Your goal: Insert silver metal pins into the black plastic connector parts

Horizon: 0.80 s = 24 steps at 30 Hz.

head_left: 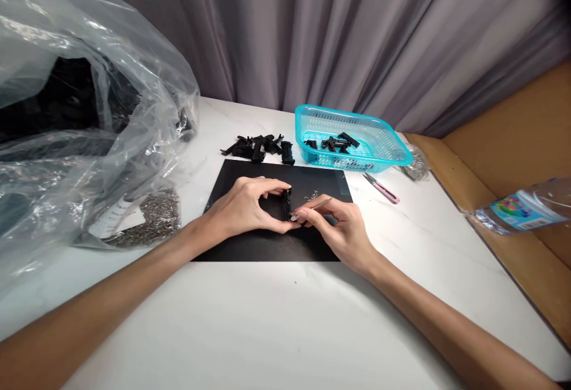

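Over a black mat (263,250), my left hand (243,203) grips a small, narrow black plastic part (286,204) by its two ends, between fingers and thumb. My right hand (341,226) is closed in a pinch around a slim metal tool (322,203), probably tweezers. Its fingertips meet the near end of the black part, close to my left thumb. What lies right at those fingertips is too small to make out. Just behind my right hand, a little heap of tiny shiny metal pieces (311,196) rests on the mat.
Several black plastic parts (256,147) lie behind the mat. A turquoise basket (392,145) holds more. A pink utility knife (381,189) sits at right, near a plastic bottle (520,211). At left are a bag of small metal pieces (156,214) and a large clear bag (147,63).
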{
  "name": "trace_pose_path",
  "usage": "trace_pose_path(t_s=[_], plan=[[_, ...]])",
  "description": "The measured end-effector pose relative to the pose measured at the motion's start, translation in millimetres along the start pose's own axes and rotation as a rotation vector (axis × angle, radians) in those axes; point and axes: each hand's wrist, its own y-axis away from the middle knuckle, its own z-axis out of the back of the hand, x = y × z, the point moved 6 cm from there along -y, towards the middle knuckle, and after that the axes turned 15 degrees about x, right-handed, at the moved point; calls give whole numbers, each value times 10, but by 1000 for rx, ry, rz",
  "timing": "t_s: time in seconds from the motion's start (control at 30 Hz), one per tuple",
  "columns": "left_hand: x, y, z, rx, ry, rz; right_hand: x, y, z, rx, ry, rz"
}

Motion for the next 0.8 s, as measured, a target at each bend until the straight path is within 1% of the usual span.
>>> trace_pose_path(t_s=[0.1, 0.23, 0.3, 0.37, 0.4, 0.43, 0.47, 0.57, 0.63, 0.7, 0.8], plan=[[-14, -4, -1, 10, -15, -6, 0, -12, -9, 10, -24, -17], [-10, -21, 18, 14, -8, -17, 11, -36, 48, -47, -124, -53], [4, -25, 33, 13, -2, -20, 32, -52, 150, -110, -123, -47], [24, -20, 47, 12, 6, -16, 58, -69, 300, -172, -46, -26], [34, -14, 52, 17, 9, -11, 66, -81, 372, -177, 16, -18], [42, -6, 54, 24, 9, -6, 64, -100, 430, -150, 88, -21], [47, 4, 56, 34, 6, -2, 47, -122, 467, -90, 163, -38], [42, 30, 50, 75, -18, -1, -40, -164, 494, 159, 396, -115], [38, 42, 43, 97, -35, 7, -73, -153, 485, 268, 469, -125], [53, 51, 48, 92, -40, 44, -71, -119, 475, 305, 482, -98], [86, 60, 68, 58, -44, 103, -69, -36, 479, 274, 458, -39]])
